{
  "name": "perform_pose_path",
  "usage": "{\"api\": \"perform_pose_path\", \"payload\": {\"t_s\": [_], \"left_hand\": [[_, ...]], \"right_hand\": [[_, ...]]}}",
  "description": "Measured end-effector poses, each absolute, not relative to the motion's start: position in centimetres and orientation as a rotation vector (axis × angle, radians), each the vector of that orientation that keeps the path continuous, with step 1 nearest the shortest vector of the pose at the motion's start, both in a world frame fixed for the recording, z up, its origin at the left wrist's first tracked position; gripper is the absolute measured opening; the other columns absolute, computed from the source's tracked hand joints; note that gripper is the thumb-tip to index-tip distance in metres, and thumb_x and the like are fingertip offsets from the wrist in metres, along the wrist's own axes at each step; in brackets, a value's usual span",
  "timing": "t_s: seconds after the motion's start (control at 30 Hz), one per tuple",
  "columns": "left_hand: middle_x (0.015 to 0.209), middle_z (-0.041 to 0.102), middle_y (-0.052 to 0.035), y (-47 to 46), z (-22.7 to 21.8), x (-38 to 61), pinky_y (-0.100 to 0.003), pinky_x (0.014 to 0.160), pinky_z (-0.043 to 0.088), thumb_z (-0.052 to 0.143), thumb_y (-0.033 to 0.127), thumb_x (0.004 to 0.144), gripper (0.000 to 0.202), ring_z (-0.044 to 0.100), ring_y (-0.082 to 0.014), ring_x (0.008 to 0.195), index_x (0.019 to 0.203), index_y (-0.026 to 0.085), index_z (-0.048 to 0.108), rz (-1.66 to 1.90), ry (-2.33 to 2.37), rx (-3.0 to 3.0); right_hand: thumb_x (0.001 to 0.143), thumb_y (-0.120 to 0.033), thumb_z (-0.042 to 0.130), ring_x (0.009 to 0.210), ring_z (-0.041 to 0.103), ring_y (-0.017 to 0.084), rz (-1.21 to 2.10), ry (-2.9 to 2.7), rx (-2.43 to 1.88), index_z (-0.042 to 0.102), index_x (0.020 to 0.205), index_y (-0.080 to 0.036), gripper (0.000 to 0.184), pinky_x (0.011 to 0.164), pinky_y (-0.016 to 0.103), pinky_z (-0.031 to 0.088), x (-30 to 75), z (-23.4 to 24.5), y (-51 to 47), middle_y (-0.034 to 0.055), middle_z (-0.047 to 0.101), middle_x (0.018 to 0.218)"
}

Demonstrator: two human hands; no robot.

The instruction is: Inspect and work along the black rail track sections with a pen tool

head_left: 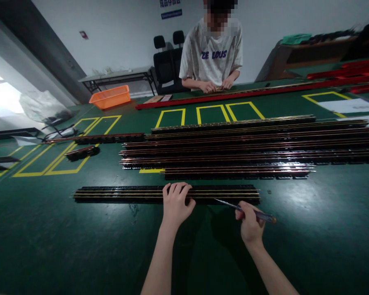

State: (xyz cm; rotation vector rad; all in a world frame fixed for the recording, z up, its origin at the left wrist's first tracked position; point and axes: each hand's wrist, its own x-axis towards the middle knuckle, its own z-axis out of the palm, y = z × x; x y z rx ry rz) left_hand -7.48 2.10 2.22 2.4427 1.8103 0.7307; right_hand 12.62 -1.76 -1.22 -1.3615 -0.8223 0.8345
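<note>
A long black strip with brass-coloured rods along it (119,194) lies across the green table in front of me. My left hand (176,200) grips it near its middle, fingers over the far edge and thumb at the near side. In my right hand (250,223) is a screwdriver (264,216) with a dark, see-through handle. Its thin shaft points left, and the tip is at the near edge of the strip, right of my left hand. Whether the tip touches the strip I cannot tell.
Just beyond lies a stack of similar strips (233,147). A short piece (81,153) rests to the left. An orange bin (110,97) stands at the back left. Across the table a person (213,57) works with both hands at a long red rail (233,96).
</note>
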Motion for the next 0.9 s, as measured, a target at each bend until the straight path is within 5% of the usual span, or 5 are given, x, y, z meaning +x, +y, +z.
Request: {"api": "perform_pose_path", "payload": {"t_s": [0.5, 0.9], "left_hand": [[0.106, 0.063, -0.0053, 2.0, 2.4, -7.4, -0.048, 0.100, 0.031, 0.053, 0.025, 0.074, 0.031, 0.055, -0.0237, 0.101, 0.105, 0.020, 0.058, 0.732, 1.769, 2.482], [0.103, 0.063, -0.0066, 2.2, 2.2, -7.2, -0.046, 0.092, 0.036, 0.059, 0.045, 0.075, 0.035, 0.055, -0.0249, 0.099, 0.099, 0.019, 0.059, 0.714, 1.775, 2.462]], "right_hand": [[0.079, -0.040, 0.049, 0.042, 0.041, 0.011, 0.931, -0.994, -1.330, 0.047, 0.043, -0.020, 0.042, 0.043, 0.024, 0.032, 12.7, -0.2, -1.7, -0.0018, 0.043, 0.043], [0.080, -0.043, 0.048, 0.040, 0.039, 0.010, 0.941, -1.050, -1.340, 0.047, 0.042, -0.019, 0.045, 0.041, 0.023, 0.030, 12.9, -0.6, -1.5, -0.0018, 0.043, 0.041]]}}
